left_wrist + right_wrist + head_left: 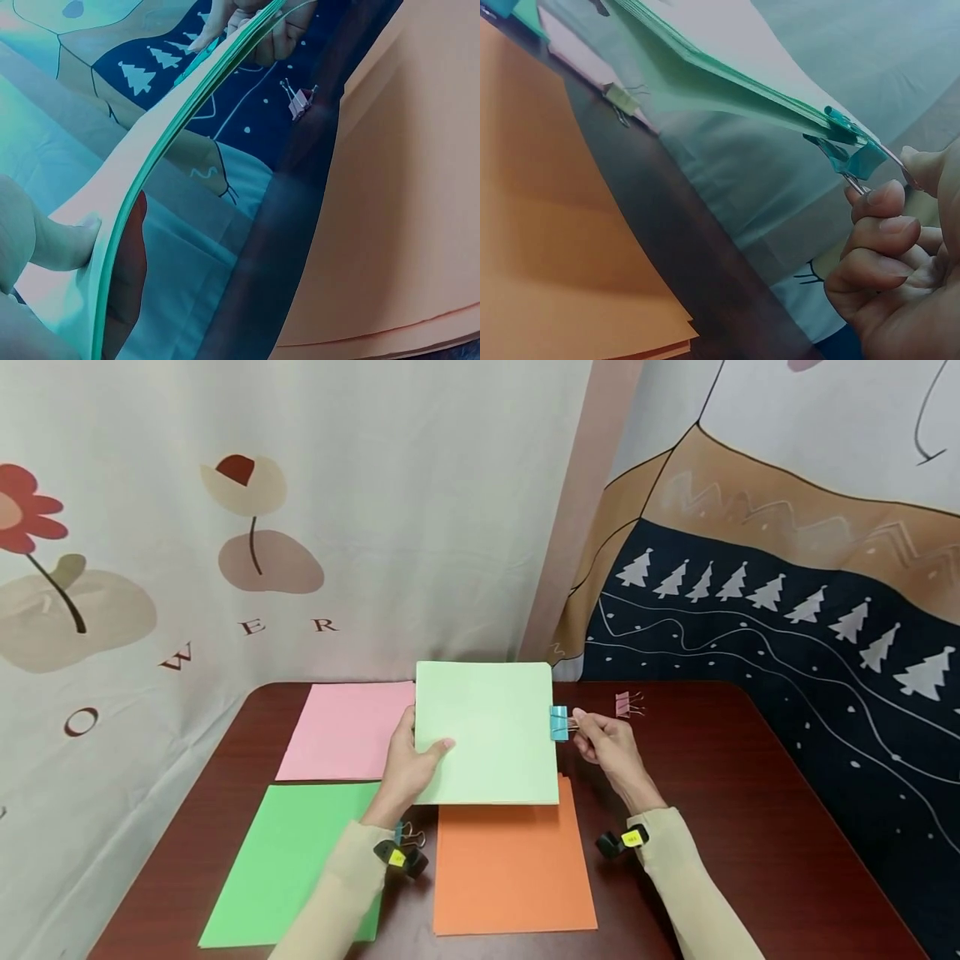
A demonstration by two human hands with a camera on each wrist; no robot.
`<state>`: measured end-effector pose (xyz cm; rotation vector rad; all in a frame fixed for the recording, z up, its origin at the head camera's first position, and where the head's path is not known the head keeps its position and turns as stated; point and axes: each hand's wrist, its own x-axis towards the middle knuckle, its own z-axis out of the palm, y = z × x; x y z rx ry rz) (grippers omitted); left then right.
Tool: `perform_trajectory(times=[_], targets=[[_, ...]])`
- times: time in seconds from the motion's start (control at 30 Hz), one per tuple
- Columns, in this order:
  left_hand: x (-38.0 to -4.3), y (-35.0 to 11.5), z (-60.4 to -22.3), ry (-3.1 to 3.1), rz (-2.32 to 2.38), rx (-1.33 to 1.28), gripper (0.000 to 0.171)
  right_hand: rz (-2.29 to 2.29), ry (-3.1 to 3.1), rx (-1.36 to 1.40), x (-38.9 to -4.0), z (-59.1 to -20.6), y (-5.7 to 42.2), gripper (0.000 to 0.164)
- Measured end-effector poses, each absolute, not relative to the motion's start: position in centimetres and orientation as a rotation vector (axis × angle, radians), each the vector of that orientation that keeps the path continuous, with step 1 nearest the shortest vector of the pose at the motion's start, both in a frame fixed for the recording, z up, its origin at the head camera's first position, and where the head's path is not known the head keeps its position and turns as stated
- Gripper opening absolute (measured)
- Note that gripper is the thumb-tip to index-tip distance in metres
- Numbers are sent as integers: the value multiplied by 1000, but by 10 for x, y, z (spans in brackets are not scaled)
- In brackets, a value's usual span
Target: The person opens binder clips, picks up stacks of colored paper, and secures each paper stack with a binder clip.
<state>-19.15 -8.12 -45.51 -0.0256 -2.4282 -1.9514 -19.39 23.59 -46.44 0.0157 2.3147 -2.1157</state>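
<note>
Pale green paper stack (491, 718) held raised above the tabletop (720, 827). The left hand (408, 768) grips its 9 o'clock side; the right hand (611, 750) pinches the handles of a blue binder clip (559, 724) astride its 3 o'clock edge. Surrounding the stack: orange paper (513, 877), 6 o'clock; green paper (292, 860), 8 o'clock; pink paper (341, 731), 9 o'clock.
</note>
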Motion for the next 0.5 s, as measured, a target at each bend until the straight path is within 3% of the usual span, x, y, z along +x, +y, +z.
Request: perform_trajectory(times=[0.23, 0.5], targets=[[-190, -79, -455, -2449, -1934, -18, 61, -2143, 2292, 19, -194, -466, 232, 51], [-189, -75, -457, -2548, -1894, 55, 83, -2105, 2271, 109, -197, -471, 229, 56]])
